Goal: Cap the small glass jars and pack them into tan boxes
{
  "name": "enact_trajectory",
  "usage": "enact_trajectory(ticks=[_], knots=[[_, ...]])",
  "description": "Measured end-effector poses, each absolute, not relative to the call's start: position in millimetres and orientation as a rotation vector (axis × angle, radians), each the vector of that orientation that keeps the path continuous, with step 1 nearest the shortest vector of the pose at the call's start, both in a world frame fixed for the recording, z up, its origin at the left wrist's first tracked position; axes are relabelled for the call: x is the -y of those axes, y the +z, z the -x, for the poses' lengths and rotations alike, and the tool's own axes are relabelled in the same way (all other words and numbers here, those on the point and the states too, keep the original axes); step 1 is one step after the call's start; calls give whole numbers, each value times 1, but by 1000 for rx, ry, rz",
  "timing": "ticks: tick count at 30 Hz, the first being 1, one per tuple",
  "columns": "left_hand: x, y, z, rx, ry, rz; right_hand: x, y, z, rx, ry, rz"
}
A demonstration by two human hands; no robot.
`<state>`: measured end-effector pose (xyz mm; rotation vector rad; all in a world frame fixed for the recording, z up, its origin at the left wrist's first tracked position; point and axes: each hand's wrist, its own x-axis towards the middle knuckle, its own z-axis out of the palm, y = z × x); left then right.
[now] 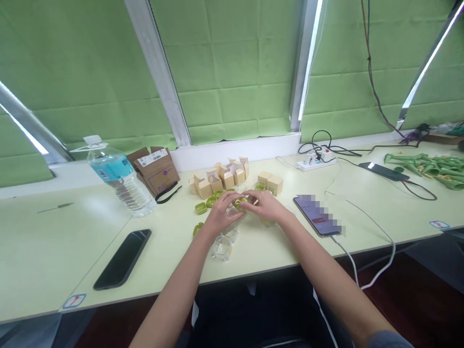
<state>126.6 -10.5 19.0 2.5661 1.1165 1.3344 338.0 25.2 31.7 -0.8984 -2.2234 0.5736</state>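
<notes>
Both hands meet over the middle of the table. My left hand [225, 212] curls its fingers around the side of a small green plastic piece [239, 203] with a pale ring-like shape on top. From the other side my right hand [266, 205] pinches the same piece with thumb and fingers. Just left of the hands lie several small green square cups [200, 208]. Clear plastic cups [222, 248] sit below my left wrist. Behind the hands stand open small cream boxes [214, 180] and closed ones [274, 184]. My fingers partly hide the held piece.
At left are a large water bottle [121, 179], a brown carton [157, 170] and a black phone [122, 259]. On the right are a lit phone [317, 216] on a white cable, a power strip [315, 163], another phone [383, 171] and green horn-shaped parts [435, 166].
</notes>
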Motion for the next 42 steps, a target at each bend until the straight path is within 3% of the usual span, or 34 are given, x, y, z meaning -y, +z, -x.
enact_trajectory(ticks=[14, 42], knots=[[12, 17, -123, -1166, 1203, -2521, -28, 34, -341, 2253, 423, 1047], [9, 19, -123, -1246, 878, -2448, -30, 30, -340, 2306, 461, 1011]])
